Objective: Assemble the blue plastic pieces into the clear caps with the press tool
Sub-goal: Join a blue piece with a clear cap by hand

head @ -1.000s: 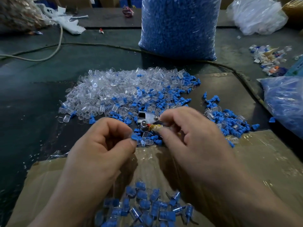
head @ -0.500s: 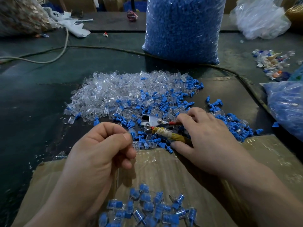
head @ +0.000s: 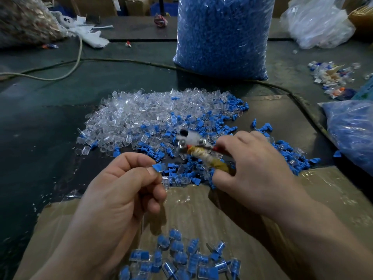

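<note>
Thumb and forefinger of the left hand [head: 121, 188] pinch a small blue plastic piece [head: 158, 167] with a sliver of clear plastic against it. Whether it sits inside a cap cannot be told. The other fingers of that hand are curled into the palm. The piece is held up over the near edge of the parts heap.

The right hand [head: 256, 170] grips a plier-like press tool with a shiny metal head [head: 193, 146]. Its fingers are wrapped round handles bound in yellow-brown tape, with a bit of red showing. The head is blurred, points towards the left hand, and stays apart from the pinched piece.

Behind both hands a wide heap of clear plastic caps [head: 141, 118] lies on the dark green table [head: 40, 118]. Loose blue plastic pieces [head: 222, 122] are mixed into its right and near sides and scattered further right.

Nearest the camera, a cluster of blue-filled clear caps [head: 181, 257] rests on a brown cardboard sheet under clear film [head: 201, 215].

A tall clear bag packed with blue parts [head: 222, 35] stands at the far side. A dark cable [head: 121, 61] runs in front of it. A second bag of blue parts [head: 351, 134] lies at the right edge.
</note>
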Motion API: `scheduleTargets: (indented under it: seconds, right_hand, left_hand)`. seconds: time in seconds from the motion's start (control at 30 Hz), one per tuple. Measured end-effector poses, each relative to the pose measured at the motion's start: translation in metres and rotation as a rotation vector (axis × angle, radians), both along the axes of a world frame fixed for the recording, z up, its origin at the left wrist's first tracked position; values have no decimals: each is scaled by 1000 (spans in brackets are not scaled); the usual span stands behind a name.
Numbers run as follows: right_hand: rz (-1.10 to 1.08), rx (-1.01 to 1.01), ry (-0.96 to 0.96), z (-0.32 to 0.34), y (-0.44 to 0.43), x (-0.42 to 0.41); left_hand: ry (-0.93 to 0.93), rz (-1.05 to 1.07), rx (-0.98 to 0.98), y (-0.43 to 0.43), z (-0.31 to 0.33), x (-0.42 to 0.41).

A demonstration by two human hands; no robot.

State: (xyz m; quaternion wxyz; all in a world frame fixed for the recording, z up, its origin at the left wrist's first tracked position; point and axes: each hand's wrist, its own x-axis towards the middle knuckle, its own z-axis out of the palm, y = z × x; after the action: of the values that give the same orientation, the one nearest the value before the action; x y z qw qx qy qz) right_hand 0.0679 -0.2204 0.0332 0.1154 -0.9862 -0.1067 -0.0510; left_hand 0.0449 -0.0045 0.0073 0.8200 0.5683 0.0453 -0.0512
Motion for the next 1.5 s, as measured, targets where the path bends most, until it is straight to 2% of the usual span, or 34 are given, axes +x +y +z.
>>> scheduleTargets:
  seconds: [0.13, 0.37, 0.83, 1.17, 1.33, 1.5]
  right_hand:
    - [70, 185, -112, 11, 3, -14]
    - [224, 99, 17, 11, 5, -23]
    - [253, 47, 2, 10, 5, -24]
    - [238, 116, -35, 14, 6, -26]
    - [123, -55, -68, 8, 2, -19]
    - [61, -198, -19, 4, 11, -11]
  left_hand:
    - [-19, 41, -20, 1, 1, 1]
    - [-131, 123, 62, 0, 1, 0]
    - [-236, 102, 179, -4, 0, -5]
    - [-235, 149, 252, -4, 5, -6]
    - [-130, 216, 294, 2, 5, -1]
    - [-101, 54, 547, -7, 8, -10]
